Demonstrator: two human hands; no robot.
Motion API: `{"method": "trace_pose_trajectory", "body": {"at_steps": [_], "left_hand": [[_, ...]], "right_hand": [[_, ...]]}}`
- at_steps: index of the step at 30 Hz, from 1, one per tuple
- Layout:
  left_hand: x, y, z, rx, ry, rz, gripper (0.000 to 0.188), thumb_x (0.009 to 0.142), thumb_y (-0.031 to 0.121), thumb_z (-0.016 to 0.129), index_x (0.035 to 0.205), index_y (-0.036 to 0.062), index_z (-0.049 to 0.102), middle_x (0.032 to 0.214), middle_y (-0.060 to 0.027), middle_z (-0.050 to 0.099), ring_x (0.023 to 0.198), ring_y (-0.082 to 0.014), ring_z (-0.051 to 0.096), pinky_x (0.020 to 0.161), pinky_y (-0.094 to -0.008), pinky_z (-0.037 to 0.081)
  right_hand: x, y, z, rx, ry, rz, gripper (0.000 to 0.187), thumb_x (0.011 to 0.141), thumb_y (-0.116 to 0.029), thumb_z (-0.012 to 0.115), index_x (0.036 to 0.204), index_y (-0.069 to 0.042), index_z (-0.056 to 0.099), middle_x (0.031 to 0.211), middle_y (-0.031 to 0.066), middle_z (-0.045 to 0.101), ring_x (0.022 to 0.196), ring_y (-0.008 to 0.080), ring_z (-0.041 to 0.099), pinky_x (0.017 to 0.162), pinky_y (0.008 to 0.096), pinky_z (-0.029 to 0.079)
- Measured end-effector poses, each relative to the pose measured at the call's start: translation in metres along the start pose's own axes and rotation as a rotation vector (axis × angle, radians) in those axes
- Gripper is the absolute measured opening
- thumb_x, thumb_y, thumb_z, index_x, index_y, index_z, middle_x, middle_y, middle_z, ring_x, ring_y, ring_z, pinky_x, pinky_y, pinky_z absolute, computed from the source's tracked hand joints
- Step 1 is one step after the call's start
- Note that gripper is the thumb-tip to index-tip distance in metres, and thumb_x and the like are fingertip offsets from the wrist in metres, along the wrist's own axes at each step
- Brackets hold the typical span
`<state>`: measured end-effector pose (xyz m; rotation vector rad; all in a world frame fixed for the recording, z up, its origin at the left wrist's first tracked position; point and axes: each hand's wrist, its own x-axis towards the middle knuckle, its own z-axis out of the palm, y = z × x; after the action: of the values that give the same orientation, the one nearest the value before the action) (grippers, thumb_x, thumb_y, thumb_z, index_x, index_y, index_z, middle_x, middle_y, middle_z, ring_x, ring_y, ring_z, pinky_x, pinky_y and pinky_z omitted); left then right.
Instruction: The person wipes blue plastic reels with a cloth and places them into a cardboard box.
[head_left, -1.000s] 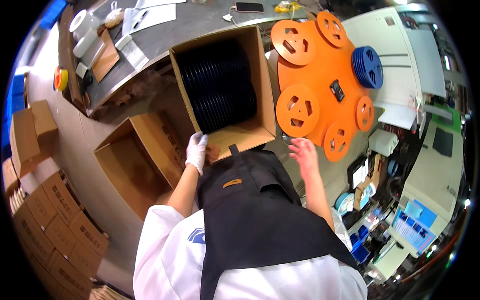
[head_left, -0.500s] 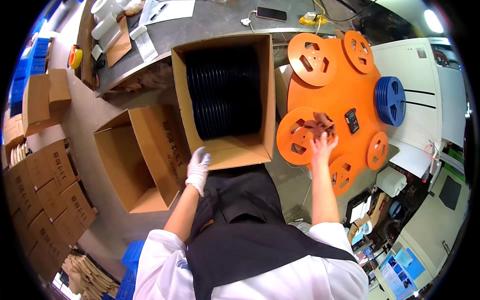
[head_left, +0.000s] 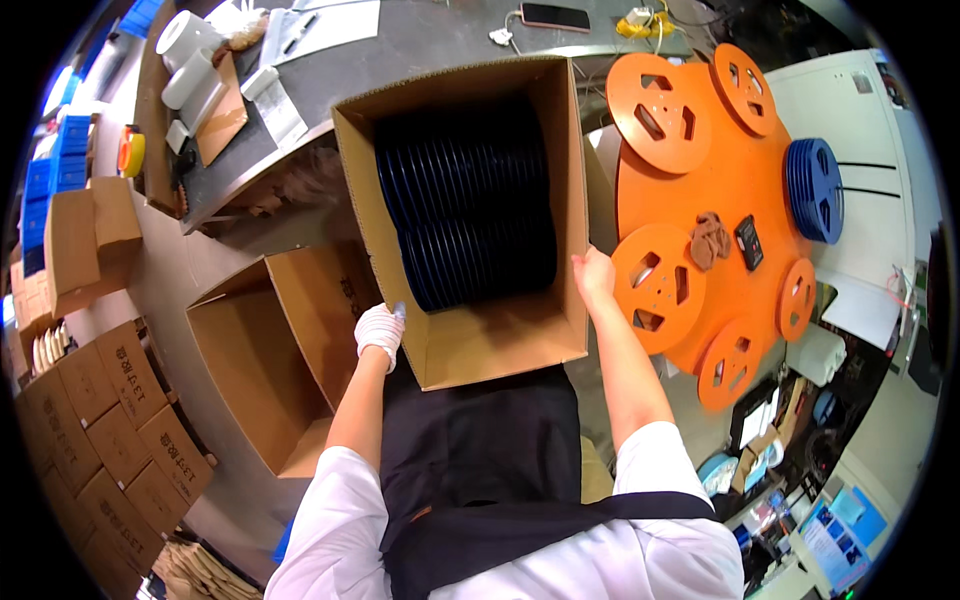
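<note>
An open cardboard box (head_left: 505,345) stands in front of me, filled with two rows of dark blue plastic reels (head_left: 470,265) packed on edge. My left hand (head_left: 379,330), in a white glove, grips the box's left edge near its front corner. On the opposite side, my bare right hand (head_left: 594,276) is closed on the right edge; its fingertips are partly hidden. A crumpled brown cloth or glove (head_left: 710,241) lies on the orange round table (head_left: 745,190) to the right, beside a small black device (head_left: 749,243).
Orange reels (head_left: 658,112) ring the round table, with a stack of blue reels (head_left: 814,190) at its far side. An open box (head_left: 245,360) sits on the floor at left, near stacked cartons (head_left: 120,430). Behind is a grey workbench (head_left: 420,60) with a phone (head_left: 555,17).
My right hand has let go of the brown cloth, leaving it on the orange table, and moved left onto the box edge. The full box now appears closer to me.
</note>
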<state>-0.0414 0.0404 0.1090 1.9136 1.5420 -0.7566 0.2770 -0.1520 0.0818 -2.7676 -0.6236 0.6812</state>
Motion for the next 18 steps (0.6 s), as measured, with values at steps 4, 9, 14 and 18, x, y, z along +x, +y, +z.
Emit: {"method": "trace_pose_trajectory", "body": {"at_steps": [4, 9, 14, 18], "left_hand": [[0.005, -0.036, 0.013, -0.134, 0.01, 0.167, 0.036, 0.089, 0.038, 0.05, 0.094, 0.0052, 0.065, 0.084, -0.0204, 0.063, 0.08, -0.0394, 0.06, 0.07, -0.0444, 0.047], [-0.017, -0.094, 0.045, -0.349, -0.159, 0.191, 0.035, 0.089, 0.038, 0.051, 0.093, 0.0064, 0.066, 0.084, -0.0189, 0.065, 0.078, -0.037, 0.061, 0.07, -0.0421, 0.048], [-0.059, -0.08, 0.07, -0.258, -0.178, 0.092, 0.04, 0.089, 0.042, 0.05, 0.095, 0.0057, 0.065, 0.09, -0.0206, 0.064, 0.086, -0.038, 0.06, 0.076, -0.0416, 0.047], [-0.093, -0.127, 0.083, -0.495, -0.141, 0.133, 0.033, 0.093, 0.032, 0.046, 0.097, 0.0034, 0.06, 0.089, -0.0181, 0.059, 0.084, -0.0351, 0.057, 0.075, -0.0388, 0.046]], "right_hand": [[-0.049, 0.008, 0.0, -0.066, -0.022, -0.09, 0.031, 0.079, -0.026, 0.067, 0.072, 0.001, 0.052, 0.066, 0.0223, 0.057, 0.067, 0.0408, 0.058, 0.061, 0.0463, 0.045], [-0.114, 0.011, 0.007, -0.076, -0.087, 0.006, 0.025, 0.081, -0.024, 0.065, 0.08, -0.001, 0.057, 0.069, 0.0228, 0.06, 0.072, 0.0417, 0.06, 0.065, 0.0479, 0.047], [-0.153, 0.061, 0.036, -0.086, -0.134, 0.135, 0.026, 0.082, -0.021, 0.064, 0.103, -0.005, 0.061, 0.078, 0.0203, 0.064, 0.077, 0.038, 0.063, 0.071, 0.0424, 0.05], [-0.19, 0.065, 0.019, 0.146, -0.214, 0.375, 0.038, 0.082, -0.012, 0.062, 0.119, -0.008, 0.056, 0.099, 0.0197, 0.065, 0.091, 0.0354, 0.062, 0.08, 0.0413, 0.05]]}}
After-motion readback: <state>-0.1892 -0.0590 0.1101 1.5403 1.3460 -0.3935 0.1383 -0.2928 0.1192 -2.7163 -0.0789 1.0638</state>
